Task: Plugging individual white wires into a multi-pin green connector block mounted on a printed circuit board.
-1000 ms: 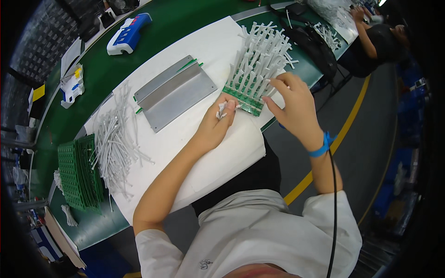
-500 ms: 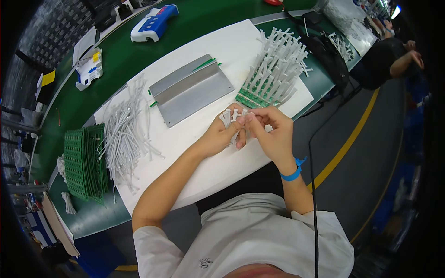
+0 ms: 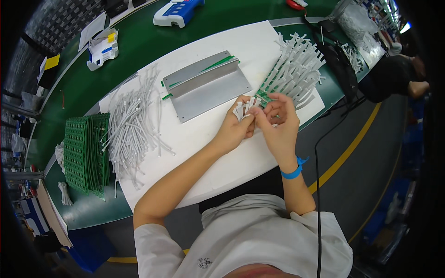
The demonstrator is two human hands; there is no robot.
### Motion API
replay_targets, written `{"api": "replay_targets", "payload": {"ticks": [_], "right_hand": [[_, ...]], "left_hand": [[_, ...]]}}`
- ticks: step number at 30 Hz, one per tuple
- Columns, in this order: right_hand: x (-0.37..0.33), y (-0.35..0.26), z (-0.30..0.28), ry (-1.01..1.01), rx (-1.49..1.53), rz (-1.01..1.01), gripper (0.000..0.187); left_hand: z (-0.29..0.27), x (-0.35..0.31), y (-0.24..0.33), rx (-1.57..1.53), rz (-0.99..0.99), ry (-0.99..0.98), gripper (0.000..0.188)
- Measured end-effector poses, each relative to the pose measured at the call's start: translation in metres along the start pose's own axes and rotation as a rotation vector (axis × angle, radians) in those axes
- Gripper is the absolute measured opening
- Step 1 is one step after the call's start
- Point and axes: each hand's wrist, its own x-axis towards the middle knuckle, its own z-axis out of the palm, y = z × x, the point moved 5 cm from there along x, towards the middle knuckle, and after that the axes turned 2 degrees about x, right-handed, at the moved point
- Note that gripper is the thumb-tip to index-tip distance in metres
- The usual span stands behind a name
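Okay, head view: left hand (image 3: 235,127) holds fanned white strips (image 3: 239,111); right hand (image 3: 281,129) pinched narrow beside them, can't tell if gripping. Strip-covered board (image 3: 263,96) at 1 o'clock from both. Probably best: spread fan, pinch strips singly.

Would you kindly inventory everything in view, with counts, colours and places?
Table: one, green, across the view
Sheet: one, white, on the table
Metal bracket: one, grey, on the sheet
Board with standing strips: one or more, green and white, right of bracket
Loose cables: uncounted pile, white, sheet's left
Stacked boards: many, green, left
Small bundle: one, white, near stack
Device: one, blue and white, far edge
Open casing: one, mostly white, upper left
Bag: one, black, right
Plastic heap: one, clear, upper right
Co-worker: one, dark clothing, far right
Held strips: several, white, centre
Wristband: one, blue, right wrist
Left hand: one, bare, gripping strips
Right hand: one, bare, beside left
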Motion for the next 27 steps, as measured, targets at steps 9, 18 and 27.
{"api": "replay_targets", "payload": {"ticks": [9,18,27], "right_hand": [[0.003,0.0,-0.003,-0.119,-0.092,-0.207,0.018],[0.007,0.014,0.0,-0.436,0.435,0.286,0.023],[0.003,0.019,-0.004,-0.325,0.389,0.027,0.012]], "left_hand": [[0.002,0.0,-0.003,-0.053,-0.013,-0.02,0.015],[0.001,-0.001,0.001,-0.052,-0.045,-0.1,0.026],[0.003,0.003,0.005,0.018,0.107,-0.022,0.01]]}}
